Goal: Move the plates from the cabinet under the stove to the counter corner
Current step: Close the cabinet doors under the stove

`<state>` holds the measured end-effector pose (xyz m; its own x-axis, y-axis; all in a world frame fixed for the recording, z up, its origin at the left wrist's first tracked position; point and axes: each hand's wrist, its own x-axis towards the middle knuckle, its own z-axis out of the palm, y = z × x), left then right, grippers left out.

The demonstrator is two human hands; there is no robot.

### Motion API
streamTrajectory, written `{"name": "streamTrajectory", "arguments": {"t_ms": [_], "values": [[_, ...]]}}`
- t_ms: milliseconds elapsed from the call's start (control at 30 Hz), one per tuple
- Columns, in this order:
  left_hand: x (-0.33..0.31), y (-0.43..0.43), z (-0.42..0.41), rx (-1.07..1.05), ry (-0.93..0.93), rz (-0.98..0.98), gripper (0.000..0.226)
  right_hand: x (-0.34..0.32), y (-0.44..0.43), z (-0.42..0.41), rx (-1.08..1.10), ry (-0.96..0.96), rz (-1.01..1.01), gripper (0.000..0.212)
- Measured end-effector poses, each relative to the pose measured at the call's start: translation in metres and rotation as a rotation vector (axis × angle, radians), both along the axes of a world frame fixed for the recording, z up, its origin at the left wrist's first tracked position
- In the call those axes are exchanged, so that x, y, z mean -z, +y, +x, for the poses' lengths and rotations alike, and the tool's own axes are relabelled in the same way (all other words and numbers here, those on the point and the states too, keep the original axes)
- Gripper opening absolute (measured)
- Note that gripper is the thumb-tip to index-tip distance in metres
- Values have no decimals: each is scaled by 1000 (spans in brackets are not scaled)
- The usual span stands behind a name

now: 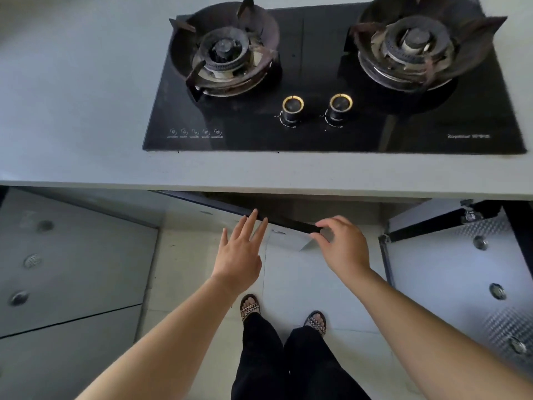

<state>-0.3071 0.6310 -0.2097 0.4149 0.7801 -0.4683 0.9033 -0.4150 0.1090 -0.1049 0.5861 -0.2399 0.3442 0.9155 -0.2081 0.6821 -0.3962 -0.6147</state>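
1. Our left hand [240,253] reaches flat, fingers spread, empty, touching the cabinet door [284,221] top edge.
2. Our right hand [343,244] pinches that door's corner.
3. Plates aren't visible.
4. The stove [317,131] lettering is too blurred to read.

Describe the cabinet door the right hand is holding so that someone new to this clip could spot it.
Start at the black two-burner stove, then drop below the grey counter edge. The door is swung outward there, its dark top edge gripped by the right hand. The door on the far right is untouched.
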Motion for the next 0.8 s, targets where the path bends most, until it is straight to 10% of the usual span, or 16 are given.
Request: {"name": "streamTrajectory", "arguments": {"t_ms": [800], "values": [[-12,41,-2,214,-51,-89,73,-19,9,3,428,129,-83,39]]}}
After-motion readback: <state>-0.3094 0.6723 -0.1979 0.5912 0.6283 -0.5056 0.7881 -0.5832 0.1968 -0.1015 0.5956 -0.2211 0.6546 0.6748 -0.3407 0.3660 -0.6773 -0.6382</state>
